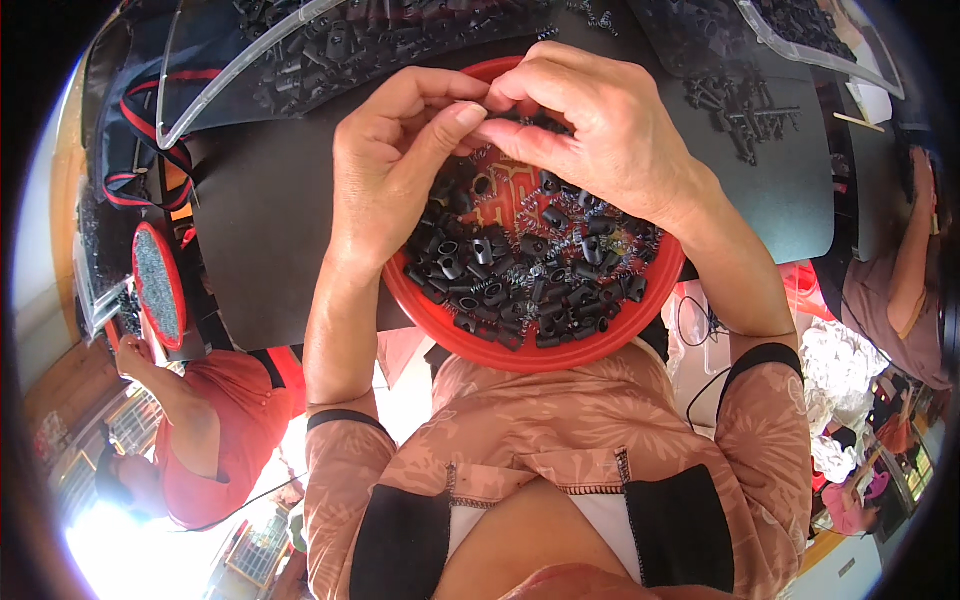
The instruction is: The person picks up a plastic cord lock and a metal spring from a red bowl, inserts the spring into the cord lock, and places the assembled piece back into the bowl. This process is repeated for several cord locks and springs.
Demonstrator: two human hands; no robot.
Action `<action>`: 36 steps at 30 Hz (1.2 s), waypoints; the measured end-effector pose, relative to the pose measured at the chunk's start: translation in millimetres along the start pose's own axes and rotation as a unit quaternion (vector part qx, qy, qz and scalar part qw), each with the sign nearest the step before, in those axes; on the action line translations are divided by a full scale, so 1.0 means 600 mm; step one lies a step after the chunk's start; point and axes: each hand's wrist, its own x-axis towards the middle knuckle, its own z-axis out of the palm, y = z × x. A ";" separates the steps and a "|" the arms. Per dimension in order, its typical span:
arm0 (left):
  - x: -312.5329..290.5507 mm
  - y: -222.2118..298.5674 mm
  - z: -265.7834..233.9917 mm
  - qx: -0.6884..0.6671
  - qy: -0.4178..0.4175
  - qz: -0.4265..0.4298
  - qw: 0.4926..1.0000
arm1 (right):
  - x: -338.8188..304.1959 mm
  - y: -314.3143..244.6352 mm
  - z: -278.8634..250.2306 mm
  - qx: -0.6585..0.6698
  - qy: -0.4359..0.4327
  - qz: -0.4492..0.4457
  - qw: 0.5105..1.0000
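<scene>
Red bowl point(440, 320) near my chest, heaped with small black clips point(520, 290) and wire springs point(560, 245). Above its far rim, my left hand point(385, 170) and right hand point(600, 125) meet, fingertips pinched together on something too small and hidden to identify. Beyond, a black mat point(260, 230) and clear tray point(250, 60), cut off.

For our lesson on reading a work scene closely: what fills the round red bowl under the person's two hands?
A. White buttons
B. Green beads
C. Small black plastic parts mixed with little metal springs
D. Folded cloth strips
C: the red bowl holds a heap of small black plastic parts with thin coiled springs among them, and the left hand and right hand meet fingertip to fingertip just above it.
</scene>
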 end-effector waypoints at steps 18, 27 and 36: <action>0.006 -0.005 -0.014 -0.102 0.024 -0.043 0.994 | -0.029 -0.023 0.025 -0.217 -0.175 -0.056 0.959; 0.005 -0.010 -0.016 -0.093 0.034 -0.033 0.995 | -0.012 -0.013 0.002 -0.069 -0.068 0.042 0.994; -0.001 -0.005 -0.007 -0.027 0.039 -0.027 0.999 | 0.001 -0.014 -0.011 0.073 0.011 0.105 0.992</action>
